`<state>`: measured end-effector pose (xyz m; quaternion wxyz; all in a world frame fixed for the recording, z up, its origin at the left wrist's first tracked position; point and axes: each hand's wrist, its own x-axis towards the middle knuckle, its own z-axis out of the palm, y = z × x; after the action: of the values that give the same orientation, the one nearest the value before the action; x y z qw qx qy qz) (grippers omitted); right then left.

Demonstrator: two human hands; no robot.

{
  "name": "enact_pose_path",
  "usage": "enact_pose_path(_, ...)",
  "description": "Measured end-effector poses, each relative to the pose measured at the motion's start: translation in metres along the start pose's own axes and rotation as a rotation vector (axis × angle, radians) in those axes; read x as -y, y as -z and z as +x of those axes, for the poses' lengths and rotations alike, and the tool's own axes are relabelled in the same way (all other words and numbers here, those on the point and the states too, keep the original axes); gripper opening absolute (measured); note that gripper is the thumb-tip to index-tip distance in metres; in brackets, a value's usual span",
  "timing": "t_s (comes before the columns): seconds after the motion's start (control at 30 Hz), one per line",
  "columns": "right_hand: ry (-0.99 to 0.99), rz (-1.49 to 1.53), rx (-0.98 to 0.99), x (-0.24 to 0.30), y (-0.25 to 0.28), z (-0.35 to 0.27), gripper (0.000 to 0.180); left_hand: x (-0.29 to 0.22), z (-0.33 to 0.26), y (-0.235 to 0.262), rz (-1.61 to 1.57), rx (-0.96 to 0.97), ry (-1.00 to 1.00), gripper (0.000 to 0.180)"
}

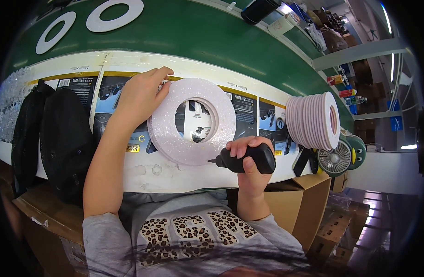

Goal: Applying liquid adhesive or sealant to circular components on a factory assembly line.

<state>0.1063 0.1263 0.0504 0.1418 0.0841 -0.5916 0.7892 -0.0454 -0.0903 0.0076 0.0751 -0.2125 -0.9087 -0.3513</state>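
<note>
— Cardboard boxes (pixel 304 203) are seen nearest, under the edge of a white worktop (pixel 184 177) covered with flattened printed packaging. What is held over it?

— A black glue bottle (pixel 246 159) is clenched in the right hand (pixel 249 168), its nozzle set just at the lower rim of a pale pink glittery ring (pixel 192 121). The ring is lying flat on the worktop and is pressed down at its upper left edge by the left hand (pixel 140 94), fingers spread, nothing grasped.

— How would the ring be judged to handle?

— It is probably light and foam-like, slightly bendable, with glitter that may shed; it is best taken by the outer rim, away from wet glue.

— And farther off?

— A stack of like rings (pixel 313 121) is stood on edge to the right, beside small fans (pixel 335 159); two white rings (pixel 89 21) are laid on the green surface beyond.
</note>
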Motion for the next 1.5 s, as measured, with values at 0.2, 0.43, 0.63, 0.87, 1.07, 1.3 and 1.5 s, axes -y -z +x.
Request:
enact_pose_path(0.2,-0.002,-0.007,0.007,0.000,-0.002,0.000,0.032,-0.001,-0.002,0.005,0.012,0.023,0.034,0.020)
enact_pose_path(0.43,0.011,0.008,-0.009,-0.001,-0.001,-0.001,0.030,-0.002,-0.002,0.004,0.025,0.039,0.058,0.020)
enact_pose_path(0.63,0.086,0.042,-0.048,0.007,0.004,0.000,0.030,-0.001,-0.001,0.003,0.037,0.032,0.035,0.020)
enact_pose_path(0.87,0.087,-0.005,-0.122,0.010,0.009,0.002,0.033,0.000,-0.001,0.002,0.019,0.027,0.029,0.020)
enact_pose_path(1.07,0.032,-0.019,-0.082,0.005,0.011,0.003,0.032,0.001,-0.002,0.003,0.026,0.031,0.034,0.020)
enact_pose_path(1.3,0.014,-0.021,-0.085,0.004,0.011,0.003,0.032,0.001,-0.001,0.001,0.022,0.024,0.024,0.020)
enact_pose_path(1.5,0.015,-0.030,-0.081,0.004,0.011,0.003,0.032,0.002,-0.002,0.002,0.024,0.019,0.020,0.019)
